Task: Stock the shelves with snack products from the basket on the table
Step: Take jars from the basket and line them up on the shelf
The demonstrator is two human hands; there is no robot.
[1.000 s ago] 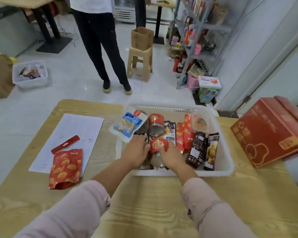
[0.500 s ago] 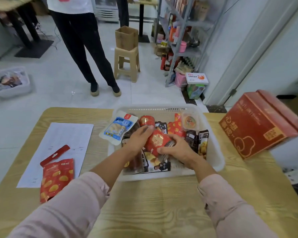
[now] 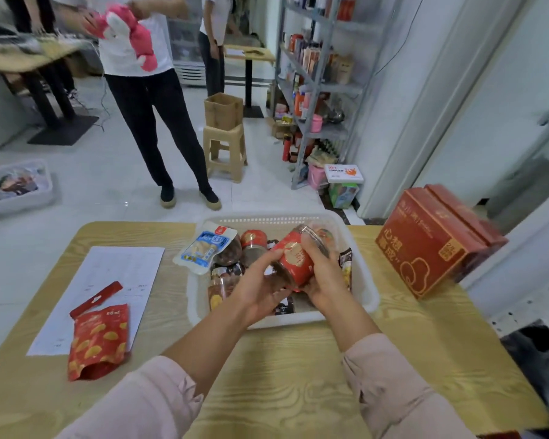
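A white plastic basket (image 3: 366,289) full of snack packs stands on the wooden table (image 3: 292,375). Above it both hands hold a clear jar with a red label (image 3: 293,258), tilted on its side. My right hand (image 3: 322,274) grips the jar from the right, fingers curled over its top. My left hand (image 3: 260,286) cups the jar's lower left end from below. A blue and white snack pack (image 3: 205,247) leans over the basket's left rim. Another red-lidded jar (image 3: 252,239) lies inside. The grey metal shelves (image 3: 317,90) stand across the floor, partly stocked.
A red snack bag (image 3: 97,340) and a red strip (image 3: 95,299) lie on a paper sheet (image 3: 108,280) at the table's left. A red carton (image 3: 431,242) sits at the right edge. A person (image 3: 152,122) stands beyond, beside a stool (image 3: 224,150) bearing a cardboard box.
Both hands have lifted the red-labelled jar up out of the basket and tilted it. The head has tipped up, so more of the room and shelves shows.
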